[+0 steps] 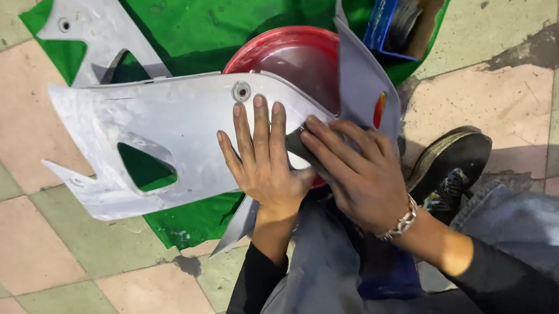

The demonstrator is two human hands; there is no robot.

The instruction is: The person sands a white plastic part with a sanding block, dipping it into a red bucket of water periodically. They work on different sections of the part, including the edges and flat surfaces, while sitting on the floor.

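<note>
Flatly, left hand (263, 156) fingers splay open on matte grey panel (173, 136); right hand (359, 171) pinches dark pad (297, 145).

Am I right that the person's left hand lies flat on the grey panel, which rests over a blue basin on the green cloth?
Not quite: the basin is red, not blue, as the head view shows. The rest holds: the left hand lies flat on the grey panel, which rests over the basin on the green cloth.

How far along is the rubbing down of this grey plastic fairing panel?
The grey plastic fairing panel looks dull and scuffed over most of its face. In hand: the left hand flat on it, the right hand pressing a dark abrasive piece at its right end. A second grey panel on the green cloth lies untouched.
</note>
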